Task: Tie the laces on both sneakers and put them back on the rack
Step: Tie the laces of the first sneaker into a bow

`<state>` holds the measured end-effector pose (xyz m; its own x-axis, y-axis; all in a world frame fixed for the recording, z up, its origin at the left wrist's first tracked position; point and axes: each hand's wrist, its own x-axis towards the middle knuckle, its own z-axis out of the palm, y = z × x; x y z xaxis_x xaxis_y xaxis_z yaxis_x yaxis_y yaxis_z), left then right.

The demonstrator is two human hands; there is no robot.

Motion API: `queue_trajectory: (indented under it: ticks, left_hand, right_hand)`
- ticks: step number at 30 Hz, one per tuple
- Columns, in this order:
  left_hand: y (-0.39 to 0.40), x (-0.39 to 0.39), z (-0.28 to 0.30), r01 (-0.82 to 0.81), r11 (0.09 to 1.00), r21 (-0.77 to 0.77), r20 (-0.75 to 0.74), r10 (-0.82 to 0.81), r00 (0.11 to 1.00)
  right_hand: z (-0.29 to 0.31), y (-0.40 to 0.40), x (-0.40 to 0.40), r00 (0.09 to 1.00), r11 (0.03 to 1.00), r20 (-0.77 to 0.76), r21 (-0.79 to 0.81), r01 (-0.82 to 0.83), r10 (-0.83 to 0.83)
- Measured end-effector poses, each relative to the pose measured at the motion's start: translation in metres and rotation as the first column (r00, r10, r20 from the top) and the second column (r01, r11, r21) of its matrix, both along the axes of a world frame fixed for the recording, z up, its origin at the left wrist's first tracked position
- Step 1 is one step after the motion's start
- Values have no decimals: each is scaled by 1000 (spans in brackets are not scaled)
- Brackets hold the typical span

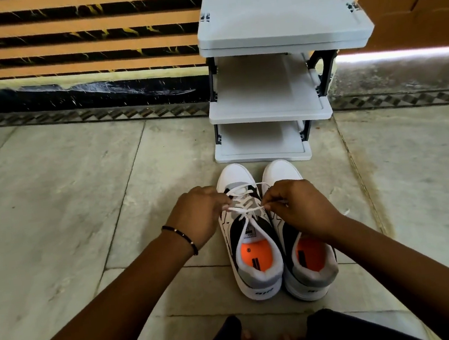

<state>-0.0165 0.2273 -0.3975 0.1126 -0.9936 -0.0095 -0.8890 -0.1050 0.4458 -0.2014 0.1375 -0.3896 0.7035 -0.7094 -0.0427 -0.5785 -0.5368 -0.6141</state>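
Note:
Two white, grey and black sneakers with orange insoles stand side by side on the floor, toes toward the rack. My left hand [197, 214] and my right hand [297, 207] each pinch an end of the white lace [246, 209] of the left sneaker [251, 239], pulling it taut across the tongue. My right hand covers the front of the right sneaker [310, 266], whose laces are hidden. The grey shoe rack [270, 114] stands just beyond the toes, its shelves bare.
Stone-tiled floor [67, 201] stretches to the left and right. A striped orange and black wall runs behind the rack, with a brown door at the upper right. My knees and toes show at the bottom edge.

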Motion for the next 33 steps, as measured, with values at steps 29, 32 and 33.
queue_trajectory:
  ticks: [29,32,33]
  left_hand:
    - [32,11,-29,-199,980,5,-299,191,935]
    - [23,-7,-15,-346,934,90,-744,294,599]
    - [18,-15,-12,-364,924,120,-835,292,467]
  right_hand:
    - [-11,15,-5,992,974,-127,226,26,3]
    - [3,14,3,970,870,172,488,70,-174]
    - [3,16,8,935,811,242,580,76,-260]
